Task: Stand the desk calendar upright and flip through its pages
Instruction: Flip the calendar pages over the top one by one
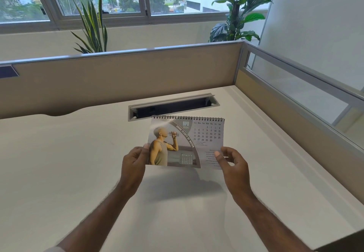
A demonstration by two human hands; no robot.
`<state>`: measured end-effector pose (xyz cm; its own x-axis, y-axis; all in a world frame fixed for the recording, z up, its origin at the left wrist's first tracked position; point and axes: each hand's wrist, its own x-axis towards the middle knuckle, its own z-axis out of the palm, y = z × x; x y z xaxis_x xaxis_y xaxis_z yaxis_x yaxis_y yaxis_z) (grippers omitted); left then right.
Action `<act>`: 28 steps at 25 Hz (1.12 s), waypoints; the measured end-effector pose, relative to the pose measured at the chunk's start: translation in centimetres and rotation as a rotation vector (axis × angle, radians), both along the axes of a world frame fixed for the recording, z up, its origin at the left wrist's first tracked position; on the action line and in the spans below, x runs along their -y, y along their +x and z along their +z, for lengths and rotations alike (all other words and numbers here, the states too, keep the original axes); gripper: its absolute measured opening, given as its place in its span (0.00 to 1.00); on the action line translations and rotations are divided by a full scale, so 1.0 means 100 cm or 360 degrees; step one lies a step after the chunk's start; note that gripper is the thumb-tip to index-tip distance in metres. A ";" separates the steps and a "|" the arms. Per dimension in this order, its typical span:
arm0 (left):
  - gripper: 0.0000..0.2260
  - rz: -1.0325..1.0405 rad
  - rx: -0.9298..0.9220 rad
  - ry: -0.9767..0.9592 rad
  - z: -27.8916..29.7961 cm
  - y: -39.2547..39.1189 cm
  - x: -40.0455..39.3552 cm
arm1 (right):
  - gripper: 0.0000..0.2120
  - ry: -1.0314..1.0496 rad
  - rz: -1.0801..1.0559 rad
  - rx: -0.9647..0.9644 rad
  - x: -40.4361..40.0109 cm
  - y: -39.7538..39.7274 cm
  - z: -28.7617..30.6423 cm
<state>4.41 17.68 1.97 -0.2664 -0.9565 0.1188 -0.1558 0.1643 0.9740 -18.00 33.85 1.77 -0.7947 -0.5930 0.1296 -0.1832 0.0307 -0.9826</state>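
Note:
The spiral-bound desk calendar (187, 139) is held up above the white desk (69, 163), facing me, with its wire binding along the top edge. The April 2026 page shows, with a picture of a person drinking water. My left hand (134, 163) pinches the lower left corner, thumb on the front. My right hand (230, 165) grips the lower right corner, thumb on the page. The calendar's shadow falls on the desk below it.
An open cable tray slot (173, 106) lies in the desk just behind the calendar. Beige partition panels (118, 78) close the back and right sides. Two potted plants stand behind the partition near the windows.

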 end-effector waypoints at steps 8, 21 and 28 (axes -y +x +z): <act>0.16 -0.0185 -0.0467 -0.0084 0.050 -0.003 0.012 | 0.07 -0.0168 0.0057 0.0005 -0.006 -0.001 0.038; 0.17 -0.0173 -0.0359 -0.0162 0.090 -0.040 0.055 | 0.23 -0.0405 0.0200 0.0065 0.029 -0.031 0.109; 0.12 -0.0153 -0.0222 -0.0197 0.060 -0.055 0.075 | 0.20 -0.0237 0.0221 -0.0039 0.057 -0.043 0.085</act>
<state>-1.08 10.17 7.95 -0.3285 -0.9033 0.2760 0.0013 0.2918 0.9565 -22.28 28.19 10.26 -0.7022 -0.6695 0.2422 -0.1993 -0.1418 -0.9696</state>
